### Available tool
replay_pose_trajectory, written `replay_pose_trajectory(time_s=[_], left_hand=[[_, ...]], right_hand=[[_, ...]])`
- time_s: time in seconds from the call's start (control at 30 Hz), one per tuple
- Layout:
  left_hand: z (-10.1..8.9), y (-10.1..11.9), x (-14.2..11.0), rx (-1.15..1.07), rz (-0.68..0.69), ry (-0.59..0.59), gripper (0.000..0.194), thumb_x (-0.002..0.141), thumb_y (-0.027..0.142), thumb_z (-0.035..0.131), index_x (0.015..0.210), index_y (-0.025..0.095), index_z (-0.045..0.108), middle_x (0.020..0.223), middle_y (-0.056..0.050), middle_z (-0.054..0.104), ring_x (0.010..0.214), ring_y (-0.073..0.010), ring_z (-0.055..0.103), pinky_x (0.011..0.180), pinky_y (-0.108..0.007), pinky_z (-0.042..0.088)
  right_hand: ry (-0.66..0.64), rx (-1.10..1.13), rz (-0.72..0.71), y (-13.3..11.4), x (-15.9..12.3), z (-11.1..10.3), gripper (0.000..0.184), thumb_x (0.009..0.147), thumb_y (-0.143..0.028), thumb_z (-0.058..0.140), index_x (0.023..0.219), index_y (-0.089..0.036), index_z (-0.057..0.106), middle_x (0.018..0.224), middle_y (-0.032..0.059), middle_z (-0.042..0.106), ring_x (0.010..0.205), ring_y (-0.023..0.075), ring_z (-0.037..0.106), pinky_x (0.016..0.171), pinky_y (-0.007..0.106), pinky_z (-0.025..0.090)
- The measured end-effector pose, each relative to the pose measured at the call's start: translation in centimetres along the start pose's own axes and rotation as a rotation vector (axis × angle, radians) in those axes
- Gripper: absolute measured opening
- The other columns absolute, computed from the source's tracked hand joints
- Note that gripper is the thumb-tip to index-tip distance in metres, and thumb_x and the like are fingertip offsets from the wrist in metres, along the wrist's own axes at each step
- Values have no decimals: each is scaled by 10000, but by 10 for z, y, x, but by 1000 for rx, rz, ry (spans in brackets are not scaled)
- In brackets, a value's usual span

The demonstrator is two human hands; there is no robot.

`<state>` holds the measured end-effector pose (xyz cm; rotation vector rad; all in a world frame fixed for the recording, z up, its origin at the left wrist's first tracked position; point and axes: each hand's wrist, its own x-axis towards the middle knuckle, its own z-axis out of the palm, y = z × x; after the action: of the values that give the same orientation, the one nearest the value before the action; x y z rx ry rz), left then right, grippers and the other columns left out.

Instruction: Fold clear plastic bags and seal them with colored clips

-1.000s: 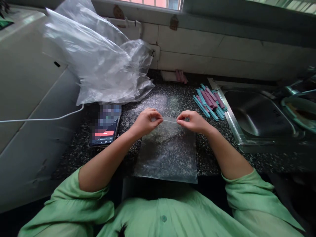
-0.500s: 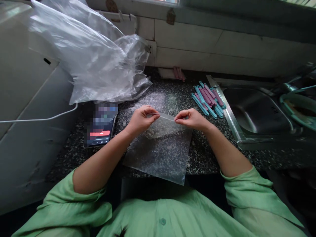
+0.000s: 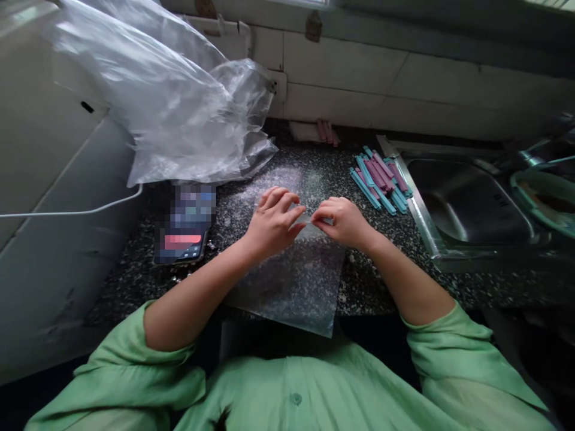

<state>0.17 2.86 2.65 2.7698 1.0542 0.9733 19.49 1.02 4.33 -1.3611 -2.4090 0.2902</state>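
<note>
- Clear plastic makes up the bag (image 3: 296, 281) in front of you, lying flat on the speckled dark countertop (image 3: 366, 272), its lower corner reaching past the front edge.
- Your right hand (image 3: 342, 221) is nearly closed, thumb and fingertips pinched together on the top edge of that bag.
- Your left hand (image 3: 275, 220) is loosely open beside it, fingers parted and thumb apart from the forefinger; you have it over the bag's top edge, but I cannot tell whether it touches the plastic.
- Both your forearms come in from rolled green sleeves (image 3: 135, 365), one on either side of the bag.
- Near your left forearm lies a phone (image 3: 182, 254), its lit screen largely masked by blocks.
- Behind the phone, you have a large heap of clear plastic sheeting (image 3: 179, 114), with a white cable (image 3: 90, 212) running to its lower corner.
- Beyond your right hand, blue and pink strips (image 3: 381, 179) are piled just beside the steel sink (image 3: 424, 224).
- Farther back, near the tiled wall (image 3: 336, 72), you can see a few more pink strips (image 3: 327, 131).
</note>
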Motion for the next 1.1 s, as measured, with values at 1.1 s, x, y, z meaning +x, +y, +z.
replay_pose_trajectory(time_s=[1.1], left_hand=[[-4, -15, 5, -166, -270, -98, 101, 763, 250, 595, 705, 186, 647, 749, -30, 642, 837, -198, 517, 830, -372, 360]], right_hand=[[109, 248, 114, 37, -13, -26, 132, 761, -246, 550, 654, -183, 593, 681, 29, 605, 686, 145, 551, 655, 300, 435]])
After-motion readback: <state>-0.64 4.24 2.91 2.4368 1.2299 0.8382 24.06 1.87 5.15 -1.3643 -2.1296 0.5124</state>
